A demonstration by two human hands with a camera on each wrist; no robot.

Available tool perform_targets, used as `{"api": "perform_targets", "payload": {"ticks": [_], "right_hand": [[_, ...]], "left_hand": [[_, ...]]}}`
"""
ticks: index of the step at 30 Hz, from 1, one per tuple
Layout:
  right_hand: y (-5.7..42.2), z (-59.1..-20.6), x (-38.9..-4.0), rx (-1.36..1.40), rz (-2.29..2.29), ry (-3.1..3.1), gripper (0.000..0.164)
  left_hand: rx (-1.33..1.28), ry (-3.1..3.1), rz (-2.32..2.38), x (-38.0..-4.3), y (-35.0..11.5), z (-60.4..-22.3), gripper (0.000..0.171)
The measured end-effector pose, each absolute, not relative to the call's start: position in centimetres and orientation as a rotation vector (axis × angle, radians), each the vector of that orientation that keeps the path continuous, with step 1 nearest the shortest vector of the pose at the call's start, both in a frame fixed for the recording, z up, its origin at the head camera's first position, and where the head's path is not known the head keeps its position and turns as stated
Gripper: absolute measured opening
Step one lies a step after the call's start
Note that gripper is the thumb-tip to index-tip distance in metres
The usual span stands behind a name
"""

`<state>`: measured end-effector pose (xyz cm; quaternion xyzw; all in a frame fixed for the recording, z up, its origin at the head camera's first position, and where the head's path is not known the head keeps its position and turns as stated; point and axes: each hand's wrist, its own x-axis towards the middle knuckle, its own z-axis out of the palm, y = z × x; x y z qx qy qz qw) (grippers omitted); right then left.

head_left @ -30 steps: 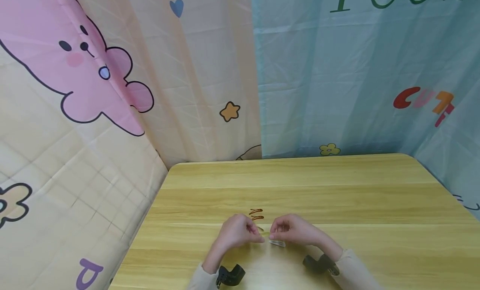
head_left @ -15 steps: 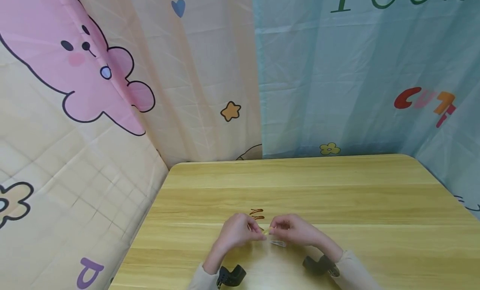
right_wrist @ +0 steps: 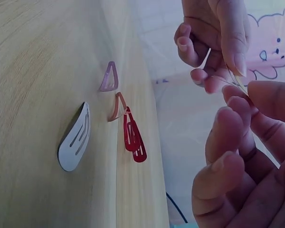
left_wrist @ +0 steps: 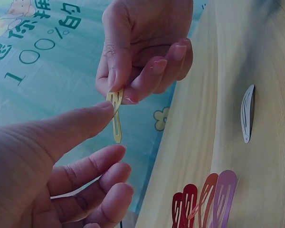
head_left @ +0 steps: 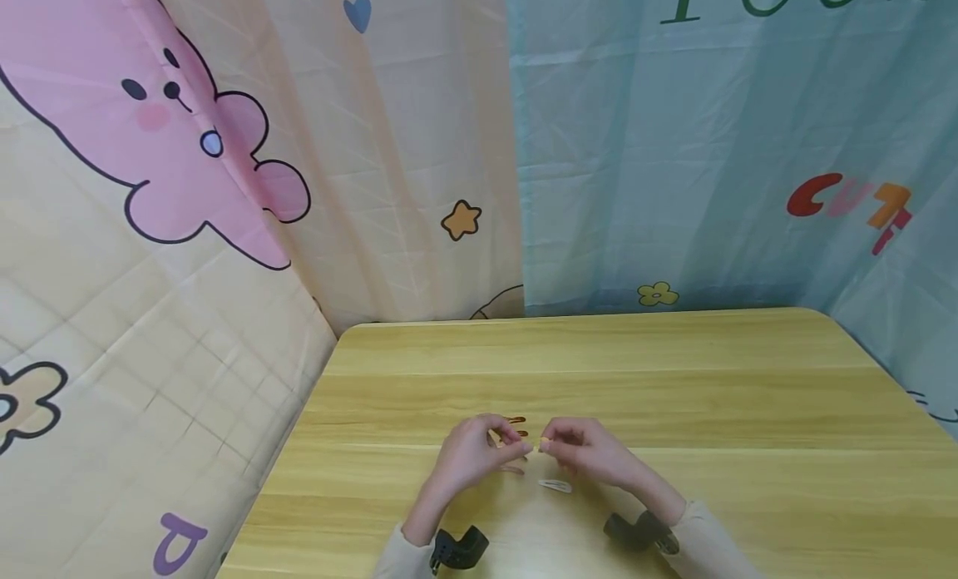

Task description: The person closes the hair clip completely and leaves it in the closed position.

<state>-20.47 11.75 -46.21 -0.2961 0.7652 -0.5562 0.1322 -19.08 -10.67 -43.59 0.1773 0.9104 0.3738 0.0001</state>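
Observation:
Thumb and forefinger of my right hand pinch one end of a small yellow snap hair clip. From the other side, the thumb of my left hand touches this clip, while its fingers lie apart below in the left wrist view. The clip's two strips look spread apart in the right wrist view. Below the hands, a white hair clip lies on the table. Red hair clips, an orange one and a purple one lie to the left of it, partly behind my left hand in the head view.
The wooden table reaches back to printed curtains on its far side and left. A black wrist mount is on my left wrist, and another mount is on my right.
Both hands have shifted slightly away from me with the yellow hair clip, which has turned between the fingers. The white hair clip now shows fully on the table.

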Motion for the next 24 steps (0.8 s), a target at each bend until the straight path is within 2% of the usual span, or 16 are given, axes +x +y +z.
{"api": "perform_targets", "payload": {"ticks": [11,24], "right_hand": [[11.5,-45.8,-20.14,-0.791,-1.669,2.204,0.01],[11.38,-45.69,-20.02,-0.802,-1.687,2.14,0.022]], "left_hand": [[0.605,2.78,1.248,-19.14,-10.54,-43.63,0.025],[0.644,2.781,1.256,-19.03,-10.51,-43.57,0.022]]}}
